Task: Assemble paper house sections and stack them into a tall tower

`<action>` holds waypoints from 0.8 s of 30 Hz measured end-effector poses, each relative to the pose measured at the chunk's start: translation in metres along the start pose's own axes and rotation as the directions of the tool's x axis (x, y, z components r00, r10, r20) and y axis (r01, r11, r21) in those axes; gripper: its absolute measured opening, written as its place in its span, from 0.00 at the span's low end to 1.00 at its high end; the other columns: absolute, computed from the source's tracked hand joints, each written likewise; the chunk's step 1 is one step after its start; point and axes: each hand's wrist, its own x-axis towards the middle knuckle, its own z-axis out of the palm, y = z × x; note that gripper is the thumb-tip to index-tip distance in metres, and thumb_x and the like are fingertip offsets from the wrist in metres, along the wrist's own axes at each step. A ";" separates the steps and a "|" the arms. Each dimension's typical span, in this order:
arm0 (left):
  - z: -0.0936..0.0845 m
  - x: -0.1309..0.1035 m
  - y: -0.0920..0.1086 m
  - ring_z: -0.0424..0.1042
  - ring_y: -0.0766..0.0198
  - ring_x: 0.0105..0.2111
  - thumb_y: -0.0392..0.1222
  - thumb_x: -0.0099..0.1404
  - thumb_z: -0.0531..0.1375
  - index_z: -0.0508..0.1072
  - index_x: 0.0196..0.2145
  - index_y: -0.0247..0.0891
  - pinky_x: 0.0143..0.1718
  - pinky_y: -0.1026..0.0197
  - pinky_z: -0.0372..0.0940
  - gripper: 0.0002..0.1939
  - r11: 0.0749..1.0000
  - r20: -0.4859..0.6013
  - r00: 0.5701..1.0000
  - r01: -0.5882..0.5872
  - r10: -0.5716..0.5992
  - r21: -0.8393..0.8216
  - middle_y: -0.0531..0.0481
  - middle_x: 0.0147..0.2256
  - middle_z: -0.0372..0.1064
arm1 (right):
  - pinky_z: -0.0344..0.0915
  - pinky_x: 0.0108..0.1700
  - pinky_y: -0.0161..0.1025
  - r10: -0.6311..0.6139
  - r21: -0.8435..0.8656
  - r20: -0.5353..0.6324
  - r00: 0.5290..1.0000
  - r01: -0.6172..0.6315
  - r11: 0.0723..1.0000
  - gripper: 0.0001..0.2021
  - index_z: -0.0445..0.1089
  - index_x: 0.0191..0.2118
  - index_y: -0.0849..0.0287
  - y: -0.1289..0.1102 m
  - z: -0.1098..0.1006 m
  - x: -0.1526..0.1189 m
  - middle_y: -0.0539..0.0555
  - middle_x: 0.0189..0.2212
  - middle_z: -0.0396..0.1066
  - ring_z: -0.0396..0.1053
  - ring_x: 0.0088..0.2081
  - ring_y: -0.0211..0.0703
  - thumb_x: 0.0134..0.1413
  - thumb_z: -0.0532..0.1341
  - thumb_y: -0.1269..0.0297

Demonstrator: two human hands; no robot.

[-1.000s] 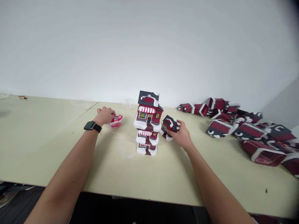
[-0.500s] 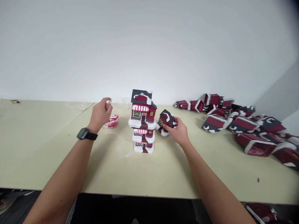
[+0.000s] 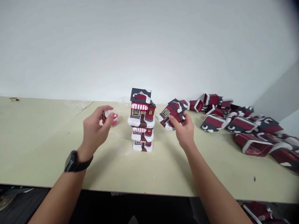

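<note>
My right hand point(image 3: 184, 129) grips a small model house point(image 3: 174, 112) with dark red walls, a grey roof and white snow trim; it is tilted, held above the table. My left hand point(image 3: 97, 126) pinches a small white piece point(image 3: 107, 113) between thumb and fingers; its shape is partly hidden. Just behind that hand lies a red-and-white pile point(image 3: 115, 119), partly covered by the fingers. Between my hands stand similar houses with striped awnings, the largest one point(image 3: 141, 109) appearing above the smaller ones in front point(image 3: 143, 137).
Many more dark red houses point(image 3: 241, 124) lie jumbled on the right of the pale table point(image 3: 163, 177). Clear plastic point(image 3: 79, 104) lies near the back at left. A white wall point(image 3: 140, 46) rises behind. Another house point(image 3: 259, 211) shows below the table edge at lower right.
My right hand has lifted its house upward and to the right, turning it. My left hand has come nearer and lower with the small white piece.
</note>
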 end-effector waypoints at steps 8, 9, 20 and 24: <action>-0.050 -0.083 0.002 0.68 0.62 0.24 0.54 0.75 0.54 0.74 0.35 0.40 0.28 0.62 0.56 0.18 0.954 0.776 0.559 0.110 -0.293 0.280 0.52 0.26 0.71 | 0.77 0.40 0.40 -0.062 0.146 -0.008 0.998 0.063 0.987 0.27 0.73 0.49 0.54 -0.016 0.001 -0.009 0.52 0.44 0.81 0.78 0.39 0.44 0.45 0.78 0.51; -0.051 -0.091 0.001 0.70 0.61 0.25 0.53 0.75 0.54 0.75 0.38 0.41 0.29 0.61 0.57 0.17 0.947 0.784 0.536 0.112 -0.313 0.301 0.52 0.27 0.72 | 0.77 0.40 0.40 -0.056 0.151 0.001 0.998 0.055 0.987 0.27 0.73 0.49 0.54 -0.017 0.002 -0.010 0.52 0.43 0.81 0.78 0.38 0.43 0.44 0.78 0.51; -0.048 -0.139 -0.013 0.68 0.39 0.61 0.68 0.69 0.61 0.72 0.61 0.43 0.58 0.38 0.62 0.33 0.905 0.492 0.812 0.100 -0.315 0.413 0.38 0.60 0.72 | 0.78 0.46 0.40 -0.074 0.434 -0.005 0.997 0.069 0.898 0.16 0.76 0.39 0.55 -0.048 0.002 -0.025 0.48 0.36 0.80 0.80 0.39 0.44 0.45 0.76 0.57; -0.040 -0.145 -0.017 0.70 0.41 0.58 0.63 0.70 0.63 0.78 0.54 0.43 0.57 0.39 0.63 0.25 0.903 0.489 0.798 0.151 -0.351 0.401 0.39 0.56 0.75 | 0.81 0.38 0.42 -0.023 0.466 0.200 0.980 -0.074 0.881 0.16 0.78 0.40 0.53 -0.062 -0.002 -0.041 0.50 0.35 0.82 0.81 0.33 0.46 0.45 0.77 0.57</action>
